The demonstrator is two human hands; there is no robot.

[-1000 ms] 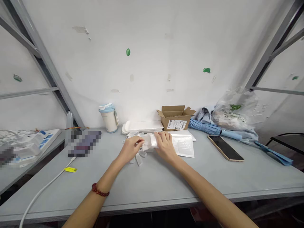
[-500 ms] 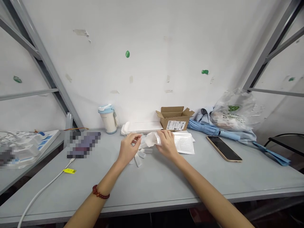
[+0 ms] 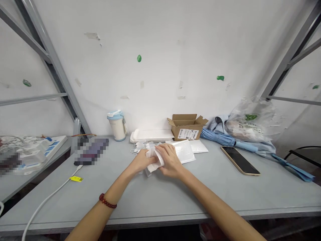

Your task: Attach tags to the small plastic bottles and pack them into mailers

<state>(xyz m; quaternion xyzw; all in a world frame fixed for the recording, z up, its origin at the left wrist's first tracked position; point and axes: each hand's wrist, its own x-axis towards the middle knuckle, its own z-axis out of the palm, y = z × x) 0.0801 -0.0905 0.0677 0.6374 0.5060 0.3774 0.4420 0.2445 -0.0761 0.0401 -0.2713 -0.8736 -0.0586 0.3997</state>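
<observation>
My right hand (image 3: 171,161) is closed around a small white bubble mailer (image 3: 157,164), whose mouth points left and down. My left hand (image 3: 140,161) is at that mouth, its thumb and fingers closed on the mailer's edge and partly hidden by it. Whether a small item is also in the left fingers cannot be seen. Small translucent pieces (image 3: 139,146) lie on the table behind and under the hands. To the right of my right hand lies another white mailer (image 3: 184,152), flat, with one more (image 3: 199,146) beside it.
An opened cardboard box (image 3: 187,125) and a stack of white flat packets (image 3: 152,134) stand along the wall. A cup (image 3: 117,129) and a pixelated dark object (image 3: 92,152) are left. A phone (image 3: 239,160), blue umbrella (image 3: 220,137) and plastic bag (image 3: 250,124) are right.
My left hand has moved right to the mailer's mouth and closed on its edge. The mailer in my right hand has tipped downward, and the hands now meet. The view has shifted slightly.
</observation>
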